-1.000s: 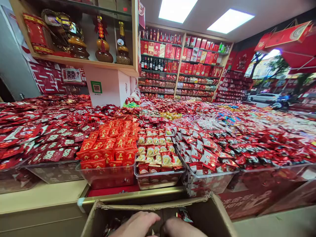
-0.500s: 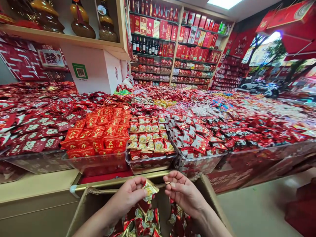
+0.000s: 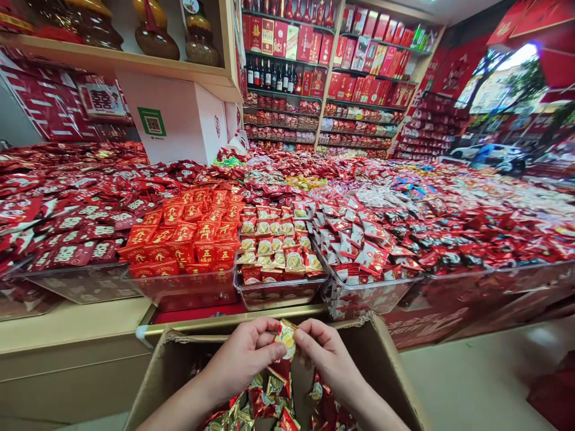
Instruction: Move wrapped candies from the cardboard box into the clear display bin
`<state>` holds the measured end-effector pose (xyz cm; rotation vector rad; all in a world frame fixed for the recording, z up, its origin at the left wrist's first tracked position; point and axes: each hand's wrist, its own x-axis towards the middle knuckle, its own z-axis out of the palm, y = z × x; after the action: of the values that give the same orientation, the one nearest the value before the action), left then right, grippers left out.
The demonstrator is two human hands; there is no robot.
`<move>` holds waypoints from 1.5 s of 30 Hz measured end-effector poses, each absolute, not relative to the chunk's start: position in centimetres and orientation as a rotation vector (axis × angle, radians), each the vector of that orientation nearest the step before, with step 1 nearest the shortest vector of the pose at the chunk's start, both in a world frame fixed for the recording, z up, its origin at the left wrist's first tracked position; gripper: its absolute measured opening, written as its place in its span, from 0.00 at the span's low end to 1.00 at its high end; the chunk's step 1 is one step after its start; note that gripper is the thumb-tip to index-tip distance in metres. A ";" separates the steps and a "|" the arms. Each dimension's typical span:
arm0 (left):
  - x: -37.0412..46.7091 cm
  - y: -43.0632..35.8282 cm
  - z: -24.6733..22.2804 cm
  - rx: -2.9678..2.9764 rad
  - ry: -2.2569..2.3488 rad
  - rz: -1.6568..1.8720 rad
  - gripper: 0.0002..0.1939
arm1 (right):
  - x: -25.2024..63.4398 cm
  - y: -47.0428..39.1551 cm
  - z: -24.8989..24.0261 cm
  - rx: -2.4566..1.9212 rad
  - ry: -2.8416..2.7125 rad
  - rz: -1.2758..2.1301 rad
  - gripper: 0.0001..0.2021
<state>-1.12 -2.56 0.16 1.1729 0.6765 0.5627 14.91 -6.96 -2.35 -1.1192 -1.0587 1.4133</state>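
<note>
- Candy packet (image 3: 286, 339) — red and gold, pinched between both hands above the cardboard box (image 3: 386, 365).
- Left hand (image 3: 245, 358) — fingertips clamped on packet's left edge.
- Right hand (image 3: 326, 356) — fingertips clamped on its right edge.

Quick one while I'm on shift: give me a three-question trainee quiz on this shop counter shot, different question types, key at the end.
1. True or false: both hands pinch one small red-and-gold packet above the open cardboard box.
2. Multiple choice: the clear bin straight ahead of the box holds A) glass bottles B) rows of small packets with yellow-green pictures C) loose coins.
3. Fill in: the green-framed QR code sign sits on a ____ box under the wooden shelf.

Key
1. True: left hand and right hand each have a fingertip grip on it.
2. B
3. white
</note>
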 end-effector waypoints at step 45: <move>-2.8 -2.3 1.7 1.425 0.906 1.118 0.11 | 13.4 4.2 4.8 -1.655 -1.845 -0.037 0.06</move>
<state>-2.77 -2.30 1.69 1.4253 0.9063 1.1178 13.38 4.20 4.78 -1.6553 -1.8447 -0.0367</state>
